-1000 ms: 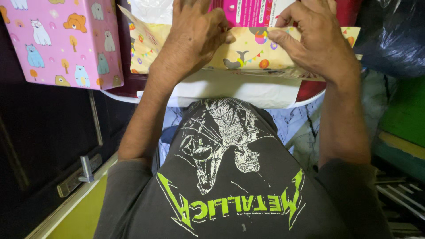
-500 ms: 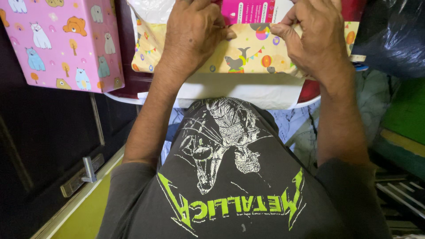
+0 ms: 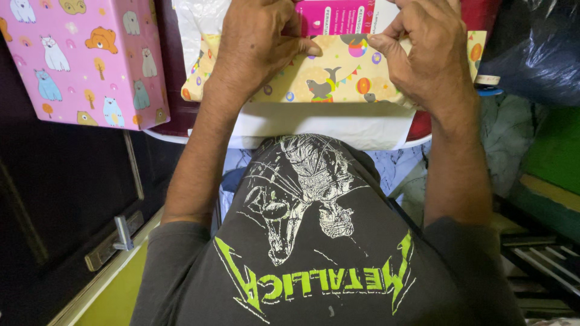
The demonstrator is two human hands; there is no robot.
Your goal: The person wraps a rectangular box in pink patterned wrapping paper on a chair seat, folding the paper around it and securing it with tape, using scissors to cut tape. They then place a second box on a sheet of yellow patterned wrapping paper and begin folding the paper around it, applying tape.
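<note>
A sheet of yellow wrapping paper [image 3: 326, 78] printed with animals and balloons lies over a magenta box [image 3: 335, 15] on a round table. My left hand [image 3: 257, 42] presses the paper's upper edge against the box, fingers bent over the fold. My right hand [image 3: 429, 51] pinches the same edge of the paper on the right side. White paper [image 3: 326, 124] sticks out below the yellow sheet, toward my body.
A box wrapped in pink paper with cats and bears [image 3: 81, 60] stands at the left. A dark blue plastic bag [image 3: 531, 48] fills the right. A roll of tape [image 3: 486, 81] peeks out by my right hand. A green surface [image 3: 553, 157] lies lower right.
The view has shifted so the parcel sits lower in the picture. Both hands have closed in on the paper's upper edge; the right hand has moved left onto the fold.
</note>
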